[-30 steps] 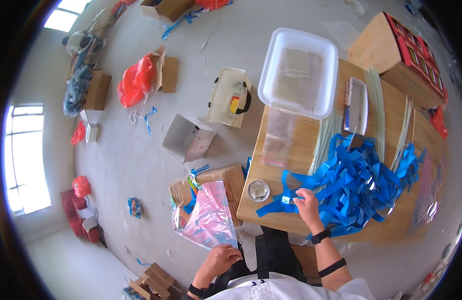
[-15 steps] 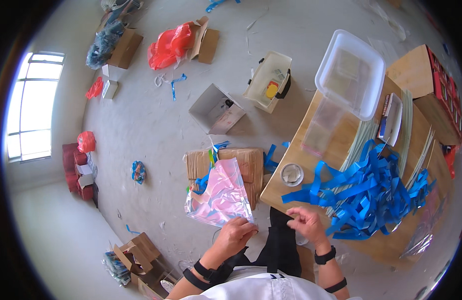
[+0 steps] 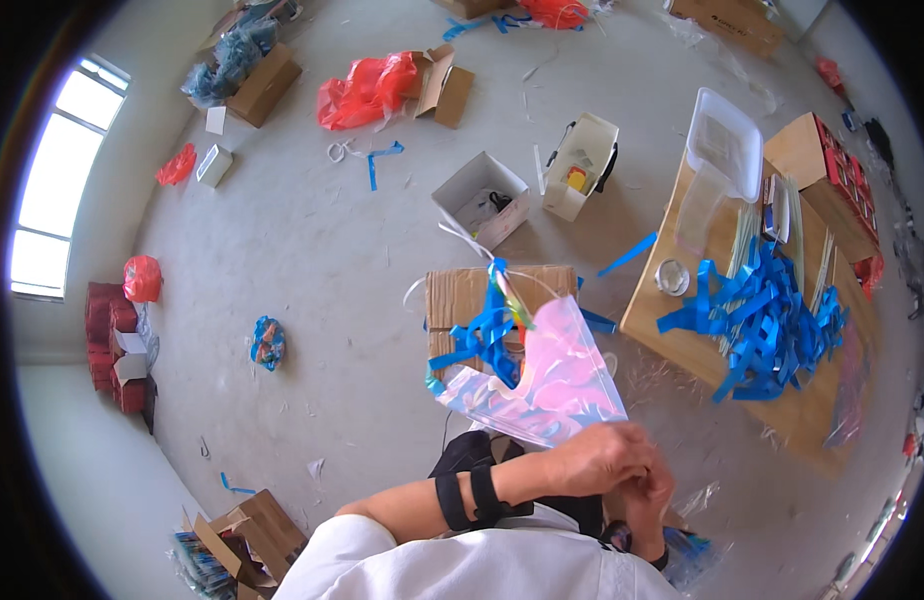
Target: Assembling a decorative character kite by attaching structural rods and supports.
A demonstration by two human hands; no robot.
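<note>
Now off the blue strips (image 3: 762,325), both hands meet: left hand (image 3: 592,460) pinches the shiny bag (image 3: 542,375) steady; right hand (image 3: 647,500) closes beside it.

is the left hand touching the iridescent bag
Touching: the head view shows the left hand gripping the lower edge of the iridescent bag, with the right hand tucked just beneath it.

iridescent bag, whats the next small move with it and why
Probably spread the bag's mouth with the left hand so the right hand can slip something in. Both hands meet at the lower corner of the iridescent bag, which looks flat. What the right hand holds is hidden. The blue strips lie apart on the wooden table.
</note>
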